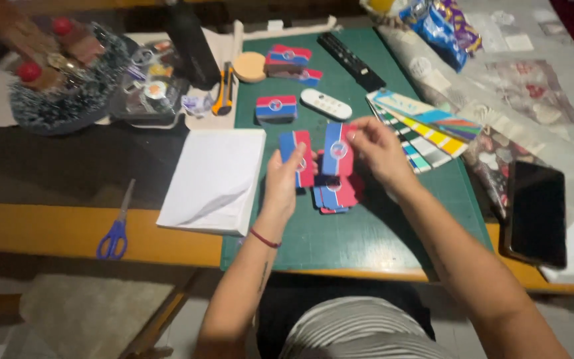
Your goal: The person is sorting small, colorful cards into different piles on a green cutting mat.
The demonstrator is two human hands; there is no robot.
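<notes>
left hand point(282, 178) clamps a red-and-blue card point(298, 154) upright, face readable; right hand point(378, 149) pinches a second matching card point(337, 149) beside it for comparison, above the loose card pile point(335, 195) on the green cutting mat point(367, 233); white paper pad point(214, 179) at 9 o'clock

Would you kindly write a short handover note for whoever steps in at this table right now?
Left hand: holds a red-and-blue card upright over the green cutting mat.
Right hand: pinches a second card of the same kind beside it.
Below the hands: a loose pile of cards on the mat.
Further back on the mat: a small stack and another stack, plus a white remote.
Done: two stacks appear to be set aside. Left: the loose pile and the two cards in hand.
Nearby: white paper pad, blue scissors, colour swatch fan.
</notes>
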